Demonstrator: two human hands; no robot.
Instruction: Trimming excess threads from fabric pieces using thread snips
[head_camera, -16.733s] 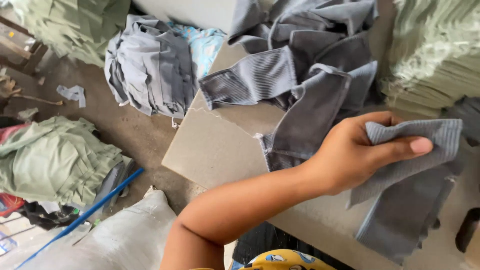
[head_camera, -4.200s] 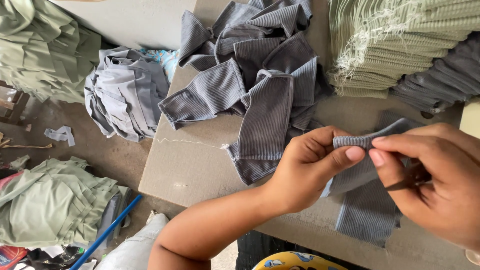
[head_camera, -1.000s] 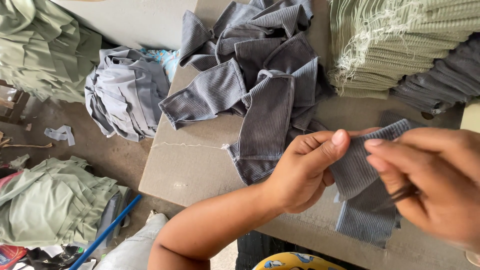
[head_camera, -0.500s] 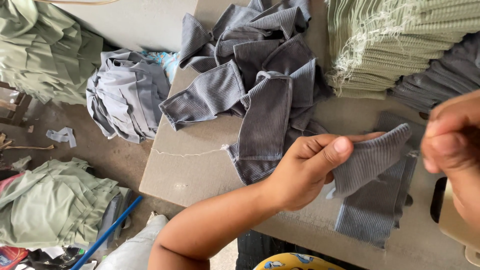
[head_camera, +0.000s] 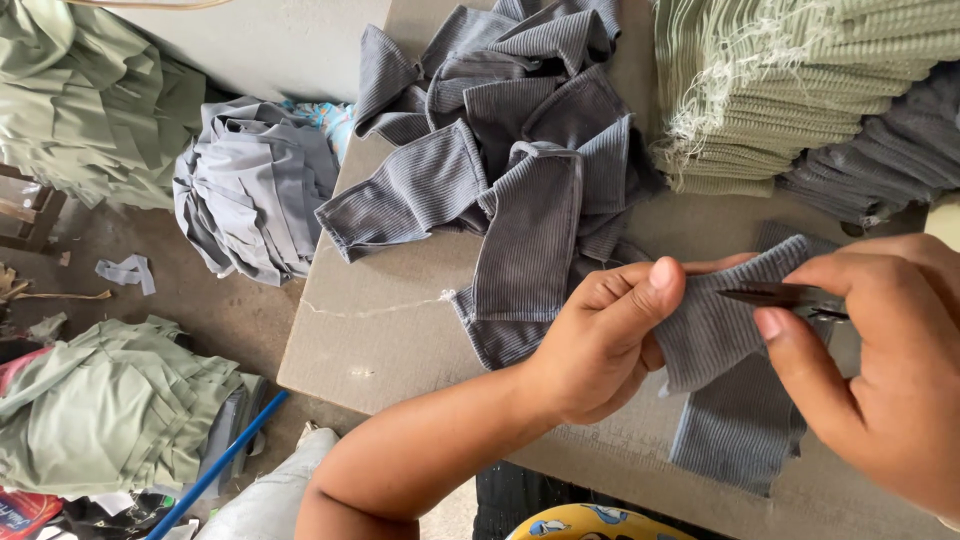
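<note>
Left hand (head_camera: 600, 345) pinched the grey ribbed piece (head_camera: 735, 400) over the table (head_camera: 400, 340), right hand (head_camera: 880, 370) gripped thread snips (head_camera: 770, 295) at its top edge; soft, limp, light, best held near the edge.

Left hand (head_camera: 600, 345) pinches a grey ribbed fabric piece (head_camera: 735, 400) above a table (head_camera: 400, 340); right hand (head_camera: 880, 370) holds what looks like small snips (head_camera: 775, 296) at its edge.

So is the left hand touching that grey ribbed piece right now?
Touching. The head view shows the left hand pinching the grey ribbed piece, thumb pressed flat on its top edge, no gap.
</note>
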